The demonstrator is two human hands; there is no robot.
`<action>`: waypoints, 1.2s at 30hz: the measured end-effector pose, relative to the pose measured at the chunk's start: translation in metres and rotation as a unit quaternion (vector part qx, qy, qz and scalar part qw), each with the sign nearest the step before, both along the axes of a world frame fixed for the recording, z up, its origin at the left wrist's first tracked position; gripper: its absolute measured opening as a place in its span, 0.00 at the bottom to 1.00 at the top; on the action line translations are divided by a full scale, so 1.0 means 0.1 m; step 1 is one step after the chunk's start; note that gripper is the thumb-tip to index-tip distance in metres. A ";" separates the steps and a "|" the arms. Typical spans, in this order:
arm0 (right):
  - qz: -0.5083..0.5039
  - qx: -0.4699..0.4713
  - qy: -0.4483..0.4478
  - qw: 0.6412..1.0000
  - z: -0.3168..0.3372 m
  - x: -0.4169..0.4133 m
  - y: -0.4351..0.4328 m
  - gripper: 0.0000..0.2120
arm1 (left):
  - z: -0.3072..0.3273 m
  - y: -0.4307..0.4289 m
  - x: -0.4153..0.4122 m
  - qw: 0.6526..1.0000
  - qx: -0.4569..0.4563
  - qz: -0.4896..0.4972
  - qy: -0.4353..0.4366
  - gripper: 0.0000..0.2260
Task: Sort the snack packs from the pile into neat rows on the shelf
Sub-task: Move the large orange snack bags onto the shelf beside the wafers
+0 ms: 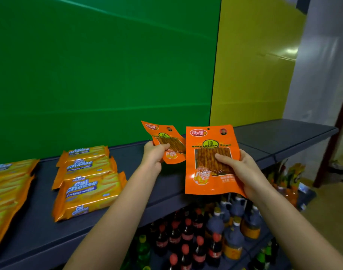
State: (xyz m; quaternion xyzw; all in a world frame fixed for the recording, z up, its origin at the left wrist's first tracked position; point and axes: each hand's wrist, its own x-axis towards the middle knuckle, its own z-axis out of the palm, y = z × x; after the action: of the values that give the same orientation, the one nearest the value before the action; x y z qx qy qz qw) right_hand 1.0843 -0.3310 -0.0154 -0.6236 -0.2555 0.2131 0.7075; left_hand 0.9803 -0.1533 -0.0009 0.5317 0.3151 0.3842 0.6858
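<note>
The person stands at a dark shelf (pixel 273 137) with both arms stretched out over it, a pack in each hand. The right hand (pixel 241 171) grips a large orange snack pack (pixel 207 172) by its right side, thumb laid across the clear window on the front and fingers curled behind. That pack is held upright above the shelf's front edge, its printed face turned toward the person.

The left hand (pixel 154 156) pinches a second orange pack (pixel 169 142) of the same design at its lower left corner, thumb on the front. This one is held farther back over the shelf and leans to the left. The edges of the two packs meet from where I look, though I cannot tell whether they touch.

To the left, on the shelf, Cal Cheese wafer packs (pixel 88 187) lie flat in a row running from front to back, each overlapping the next. A second row of wafer packs (pixel 9 191) lies beside them at the far left.

Behind the shelf stand a green panel (pixel 88 65) and a yellow panel (pixel 254 65). Below the shelf, red-capped cola bottles (pixel 186 232) and dark bottles with yellow caps (pixel 235 219) stand crowded together. Past the shelf's right end there is something colourful low down, perhaps more packs, but it is too blurred to say.
</note>
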 end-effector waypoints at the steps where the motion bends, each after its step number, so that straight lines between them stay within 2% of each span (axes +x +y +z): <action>1: 0.011 -0.005 -0.001 1.000 0.00 0.06 0.07 0.22 | 0.00 0.03 0.03 1.000 0.000 0.010 0.006 0.10; 9: 0.092 -0.021 -0.007 0.995 -0.03 0.45 0.60 0.21 | -0.04 0.26 0.25 0.992 0.033 0.099 0.075 0.10; 16: 0.180 -0.054 -0.016 0.982 -0.07 0.70 0.98 0.19 | -0.20 0.62 0.33 0.969 0.014 0.178 0.172 0.12; 23: 0.223 -0.074 -0.029 0.972 -0.16 0.87 1.12 0.18 | -0.28 0.76 0.37 0.917 0.074 0.253 0.300 0.13; 27: 0.228 -0.121 -0.089 0.962 -0.21 0.89 1.17 0.14 | -0.27 0.78 0.42 0.899 0.085 0.268 0.336 0.14; 31: 0.245 -0.136 -0.135 0.951 -0.23 0.86 1.17 0.13 | -0.24 0.78 0.38 0.879 0.114 0.281 0.369 0.08; 34: 0.271 -0.116 -0.117 0.948 -0.22 0.79 1.17 0.11 | -0.18 0.76 0.29 0.856 0.162 0.293 0.395 0.16; 36: 0.291 -0.103 -0.091 0.947 -0.20 0.71 1.18 0.12 | -0.09 0.72 0.21 0.839 0.208 0.294 0.408 0.16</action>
State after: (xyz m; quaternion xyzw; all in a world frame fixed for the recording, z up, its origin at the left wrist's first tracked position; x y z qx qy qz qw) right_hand 1.1558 -0.2125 -0.0355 -0.6085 -0.4656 0.3774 0.5201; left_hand 1.0010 -0.0811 -0.0103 0.6525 0.6207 0.3729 0.2234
